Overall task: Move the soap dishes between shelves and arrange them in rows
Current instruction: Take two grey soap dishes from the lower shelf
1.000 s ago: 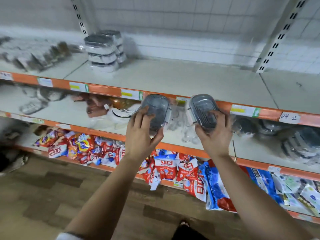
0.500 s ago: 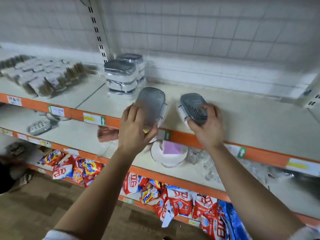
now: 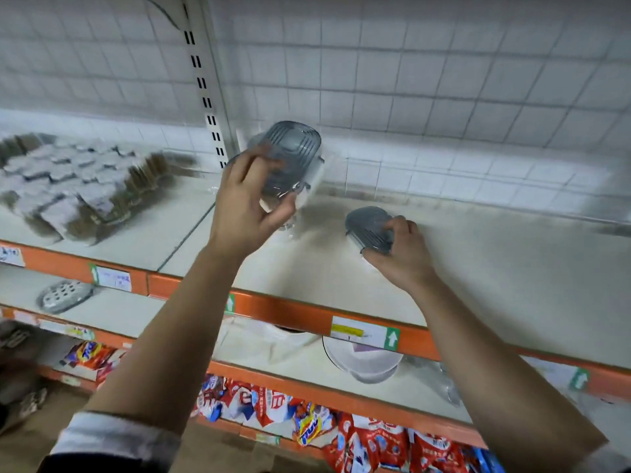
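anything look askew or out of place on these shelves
Nothing looks spilled or broken. The left hand holds a raised soap dish tilted above the top shelf; the right hand grips a second soap dish down at the shelf. Bottom-shelf packets lie jumbled.

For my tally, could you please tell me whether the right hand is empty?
No, the right hand grips a grey soap dish.

Even, soft light; motion blur throughout, wide-angle bending at edges.

A bottom-shelf packet [image 3: 307,428] seems to read "Tide"; shelf-edge labels [image 3: 365,332] bear white up-arrows, their print blurred.
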### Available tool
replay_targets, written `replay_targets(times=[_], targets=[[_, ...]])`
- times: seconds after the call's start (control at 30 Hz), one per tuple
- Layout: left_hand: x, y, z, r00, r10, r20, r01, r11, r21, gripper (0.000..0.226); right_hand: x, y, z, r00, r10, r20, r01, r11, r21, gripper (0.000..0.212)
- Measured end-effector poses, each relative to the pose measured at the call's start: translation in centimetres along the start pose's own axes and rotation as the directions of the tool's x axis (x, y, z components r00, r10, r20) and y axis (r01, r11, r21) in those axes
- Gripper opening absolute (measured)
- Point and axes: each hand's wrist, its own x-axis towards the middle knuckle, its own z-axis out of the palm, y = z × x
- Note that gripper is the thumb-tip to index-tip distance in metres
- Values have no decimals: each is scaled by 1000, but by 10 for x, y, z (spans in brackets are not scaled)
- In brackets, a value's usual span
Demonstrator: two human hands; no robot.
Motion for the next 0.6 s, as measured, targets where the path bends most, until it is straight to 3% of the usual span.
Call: replay_targets(times=[0.2,0.37,0.47,0.6], targets=[[63,-70,-8,995,-28,98,44,985,-164,37,11,-29,27,980,169,-103,-172,985,-22,66],[101,-116,0,973,-18,231,70,974,-217,38,14,-46,47,963,194,-189,-204,979,-33,56],[114,-134,4,932,-51,358,164,942,-292,33,8,-50,54,942,190,-277,-206,978,-30,52],[127,-148,7,880,-22,475,156,957,-244,61,4,-51,58,931,165,-327,-192,980,-53,49]])
